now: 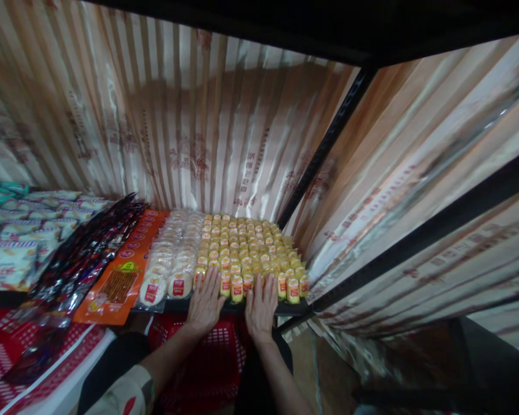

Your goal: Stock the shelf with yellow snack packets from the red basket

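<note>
Rows of small yellow wrapped snacks (246,248) with red and white labels fill the right end of a dark shelf (285,308). My left hand (206,298) lies with fingers stretched out against the front of these rows, near their left side. My right hand (262,302) rests on the front packets a little to the right, its fingers also extended. Neither hand is wrapped around a packet. Left of my left hand stand two rows of round white wrapped crackers (179,283), and beside them is an orange snack bag (116,285) showing brown sticks.
Dark shiny packets (86,248) and white snack bags (11,262) lie farther left. Below the shelf are red plastic baskets (199,369). A black metal post (324,153) and a slanting bar (415,230) stand at the right, before pleated printed sheeting (225,121).
</note>
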